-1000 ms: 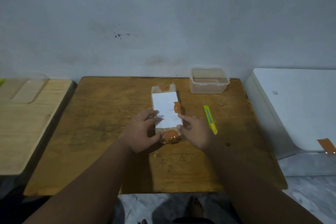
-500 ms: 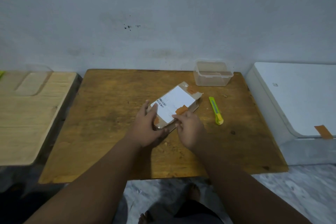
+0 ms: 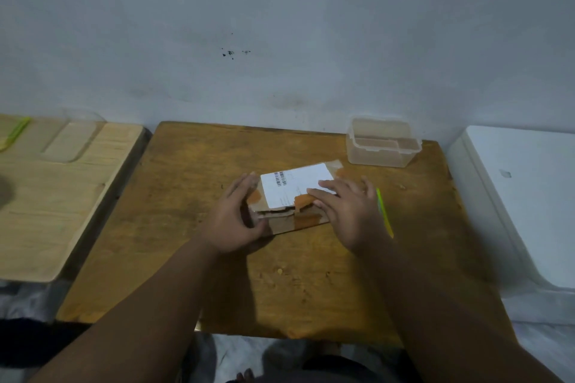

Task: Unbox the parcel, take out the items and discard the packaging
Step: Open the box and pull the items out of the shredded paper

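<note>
Wooden table (image 3: 186, 227) carries a taped cardboard parcel (image 3: 289, 196), clasped by left hand (image 3: 236, 221); right hand (image 3: 351, 211) lies flat, fingers spread. Clear plastic tub (image 3: 382, 141) looks empty.

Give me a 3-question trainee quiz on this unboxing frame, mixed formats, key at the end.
1. True or false: the yellow-green cutter is held in the right hand.
2. Multiple choice: the clear plastic container sits at which part of the brown table? A) near-left corner B) far-right corner C) centre
3. Short answer: what does each hand touch?

Key
1. False; the cutter lies on the table beside the right hand.
2. B
3. Both touch the cardboard parcel: the left hand at its left end, the right hand flat on top over the white label and orange tape.
</note>
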